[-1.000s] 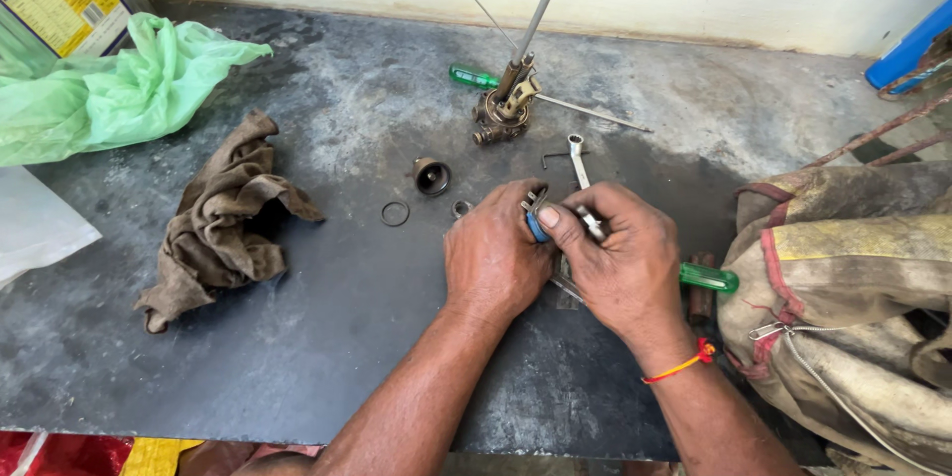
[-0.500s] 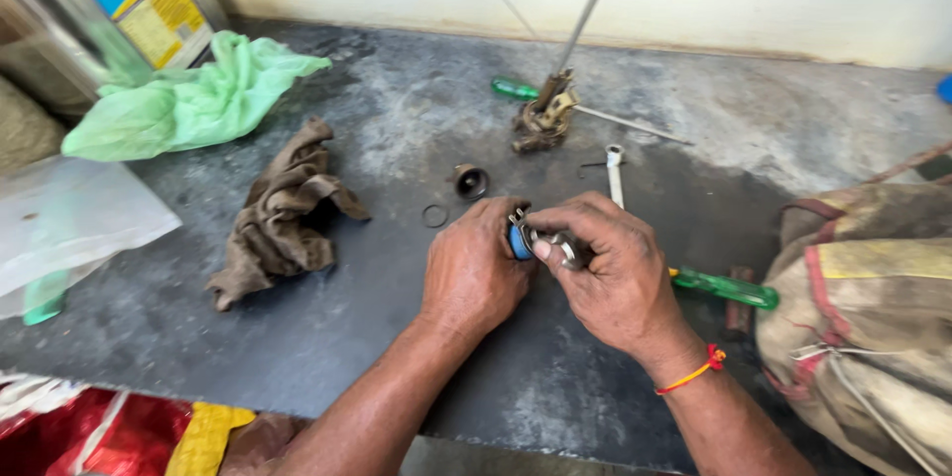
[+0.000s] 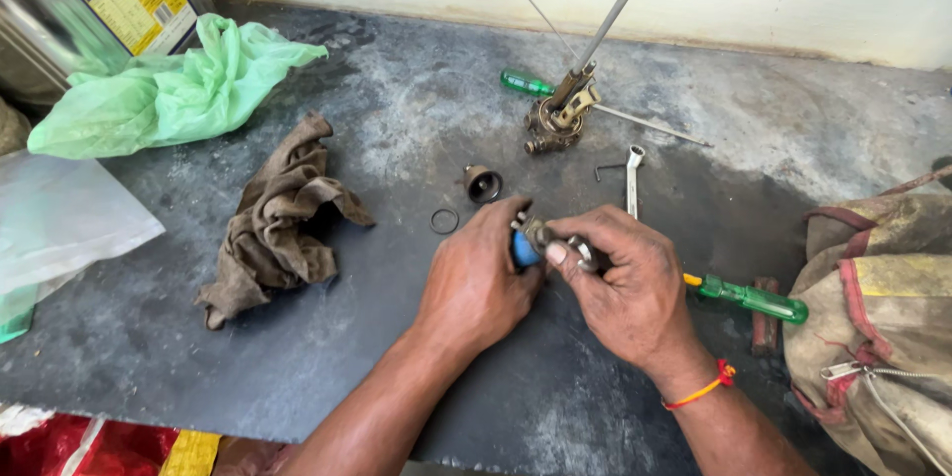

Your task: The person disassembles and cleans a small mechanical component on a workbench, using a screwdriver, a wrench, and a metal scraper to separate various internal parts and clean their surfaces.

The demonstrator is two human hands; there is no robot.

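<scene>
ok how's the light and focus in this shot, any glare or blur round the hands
Head view: even daylight with soft shadows; the left hand and right hand are sharp, as is the small metal part they grip. Mild sheen on the tin at top left and on the clear plastic sheet. The rod leans, which may be wide-angle stretch.

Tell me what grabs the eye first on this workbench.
Both hands meet mid-bench: the left hand and right hand pinch a small metal part with a blue piece between them. Behind them a brass fitting with a long rod stands upright. A crumpled brown rag lies to the left, a green plastic bag beyond it.
</scene>
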